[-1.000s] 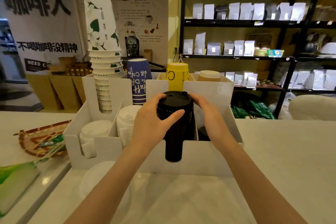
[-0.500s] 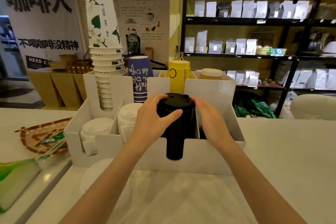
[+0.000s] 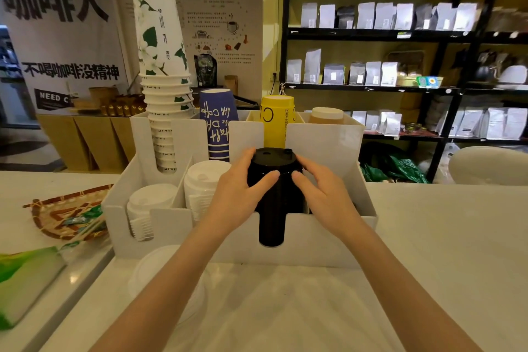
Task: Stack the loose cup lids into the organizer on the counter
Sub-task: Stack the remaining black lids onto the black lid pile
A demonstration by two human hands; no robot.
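The white counter (image 3: 428, 237) carries a white organizer (image 3: 323, 248). In the organizer's back row stand a tall stack of white leaf-print cups (image 3: 163, 71), blue cups (image 3: 218, 126) and yellow cups (image 3: 277, 120). Its front row holds 2 stacks of white lids (image 3: 148, 203) at the left and a stack of black lids (image 3: 271, 208) in the middle slot, showing through the front cutout. The left hand (image 3: 237, 197) and right hand (image 3: 320, 188) cup that black stack from either side, fingers curled against its top.
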